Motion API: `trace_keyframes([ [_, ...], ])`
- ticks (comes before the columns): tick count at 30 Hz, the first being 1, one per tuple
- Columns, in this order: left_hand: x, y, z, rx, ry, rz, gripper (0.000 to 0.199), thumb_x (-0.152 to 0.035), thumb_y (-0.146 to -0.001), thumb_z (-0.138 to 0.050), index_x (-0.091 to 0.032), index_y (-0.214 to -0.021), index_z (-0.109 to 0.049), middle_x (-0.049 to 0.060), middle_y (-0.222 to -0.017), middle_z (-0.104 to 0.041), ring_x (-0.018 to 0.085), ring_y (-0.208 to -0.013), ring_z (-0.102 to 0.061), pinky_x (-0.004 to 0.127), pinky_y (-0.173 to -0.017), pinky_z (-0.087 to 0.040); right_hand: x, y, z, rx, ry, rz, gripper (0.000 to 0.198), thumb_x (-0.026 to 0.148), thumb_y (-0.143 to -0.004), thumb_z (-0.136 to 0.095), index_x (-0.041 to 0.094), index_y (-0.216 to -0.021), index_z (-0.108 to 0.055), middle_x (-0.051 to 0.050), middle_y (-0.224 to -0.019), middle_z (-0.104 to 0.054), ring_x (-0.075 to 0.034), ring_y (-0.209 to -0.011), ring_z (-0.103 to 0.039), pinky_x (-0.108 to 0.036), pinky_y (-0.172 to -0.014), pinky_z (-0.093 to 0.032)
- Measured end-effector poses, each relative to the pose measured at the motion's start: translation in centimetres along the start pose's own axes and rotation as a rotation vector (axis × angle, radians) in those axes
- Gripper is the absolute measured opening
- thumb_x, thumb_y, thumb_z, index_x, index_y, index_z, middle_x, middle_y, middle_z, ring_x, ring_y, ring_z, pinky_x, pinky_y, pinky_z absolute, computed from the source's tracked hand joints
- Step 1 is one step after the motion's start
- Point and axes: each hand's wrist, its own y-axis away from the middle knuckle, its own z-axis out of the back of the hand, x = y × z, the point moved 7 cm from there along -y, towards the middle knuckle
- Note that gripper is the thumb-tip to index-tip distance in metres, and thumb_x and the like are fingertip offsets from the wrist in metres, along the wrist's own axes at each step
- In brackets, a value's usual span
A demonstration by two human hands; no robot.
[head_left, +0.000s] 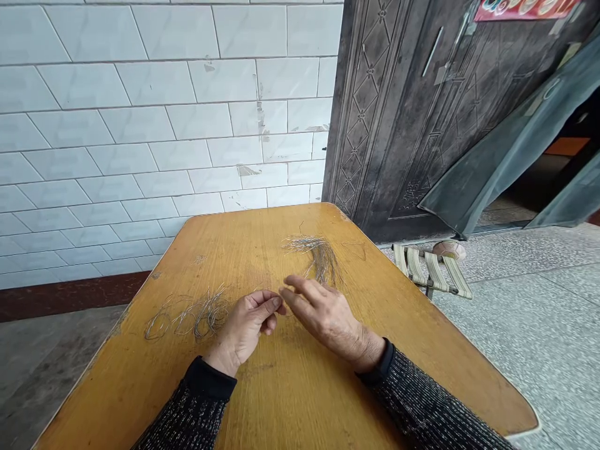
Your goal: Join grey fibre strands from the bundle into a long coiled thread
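Over the middle of the table, my left hand [250, 322] is closed, thumb and forefinger pinched on what looks like a thin wire [289, 312], barely visible. Close by, my right hand [323, 312] reaches in from the right, its fingers stretched and apart, the tips near the left thumb. Its thumb is hidden beneath the hand. Left of my left hand lie several loose coils of thin metal wire [206, 315]. Beyond my right hand rests a bent bundle of fine wires [323, 256], its ends fanned out.
The worn yellow wooden table [300, 387] reaches toward a white tiled wall [169, 131]. A dark carved door [398, 125] stands at the right, next to a hanging grey-green curtain [506, 150]. A low stool with striped webbing [434, 270] stands on the speckled floor beside the table.
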Motion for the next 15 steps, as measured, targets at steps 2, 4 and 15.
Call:
trace_keyframes([
  [2,0.2,-0.1,0.3,-0.025,0.104,0.025,0.024,-0.032,-0.063,-0.073,-0.014,-0.072,-0.060,0.000,-0.067,-0.060,0.004,-0.047,-0.043,0.018,-0.043,-0.028,-1.7,0.3,0.5,-0.141,-0.132,-0.176,0.021,0.016,-0.089,-0.041,0.016,-0.104,-0.056,-0.010,-0.102,-0.059,-0.014,-0.085,-0.058,-0.024,-0.066,-0.048],
  [4,0.3,0.0,0.3,-0.028,0.175,0.050,0.023,-0.028,-0.062,-0.074,-0.014,-0.072,-0.059,0.000,-0.066,-0.060,0.004,-0.050,-0.045,0.017,-0.046,-0.031,-3.7,0.8,0.2,-0.226,-0.320,-0.378,0.017,0.020,-0.087,-0.045,0.017,-0.098,-0.058,-0.008,-0.092,-0.060,-0.014,-0.078,-0.058,-0.025,-0.064,-0.049],
  [15,1.2,0.3,-0.9,0.076,0.177,0.102,0.018,-0.026,-0.067,-0.071,-0.015,-0.071,-0.058,-0.001,-0.059,-0.059,0.005,-0.046,-0.049,0.018,-0.044,-0.032,-5.1,1.3,-4.4,-0.085,-1.392,-0.813,0.023,0.028,-0.064,-0.070,0.018,-0.082,-0.059,0.000,-0.074,-0.058,-0.008,-0.058,-0.049,-0.017,-0.045,-0.040],
])
